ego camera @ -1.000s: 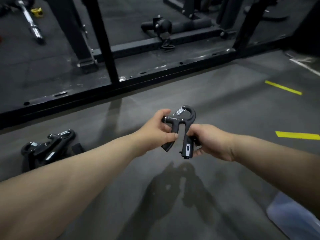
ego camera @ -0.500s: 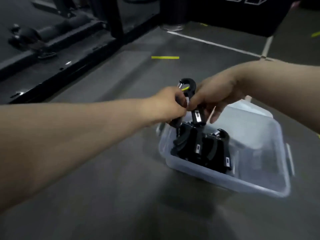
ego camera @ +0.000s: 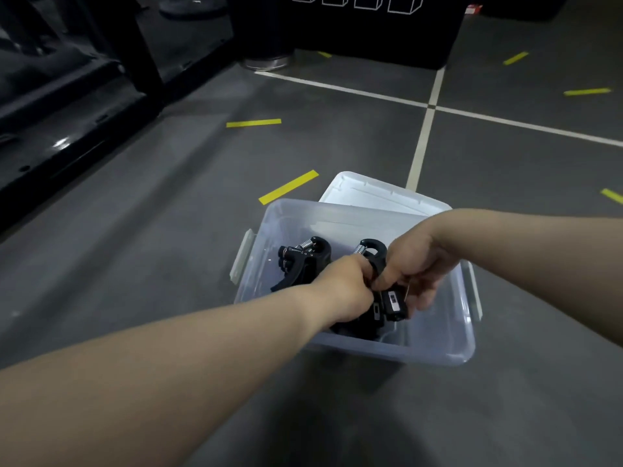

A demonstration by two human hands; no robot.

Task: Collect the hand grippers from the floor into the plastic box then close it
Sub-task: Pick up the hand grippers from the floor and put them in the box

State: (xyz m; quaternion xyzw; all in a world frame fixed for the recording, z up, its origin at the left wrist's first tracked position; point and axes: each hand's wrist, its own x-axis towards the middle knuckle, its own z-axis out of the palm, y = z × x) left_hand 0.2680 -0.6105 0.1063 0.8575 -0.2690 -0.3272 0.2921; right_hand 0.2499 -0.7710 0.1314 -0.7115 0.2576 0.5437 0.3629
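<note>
Fingers (ego camera: 425, 293) of the right hand (ego camera: 416, 261) and the left hand (ego camera: 342, 286) are curled round one black hand gripper (ego camera: 373, 248) — held within the open plastic box (ego camera: 435, 357), beside other grippers (ego camera: 303, 262); its lid (ego camera: 371, 192) lies just behind.

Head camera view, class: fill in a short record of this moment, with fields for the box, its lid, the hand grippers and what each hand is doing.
Plastic box: clear, open, standing on the grey floor.
Lid: white, off, lying behind the box.
Stored hand grippers: black, inside the box; count unclear.
Held hand gripper: black, over the box, above the stored ones.
Left-hand grip: curled round one handle.
Right-hand grip: pinching the other handle.
Not yet done: release, closing.
</note>
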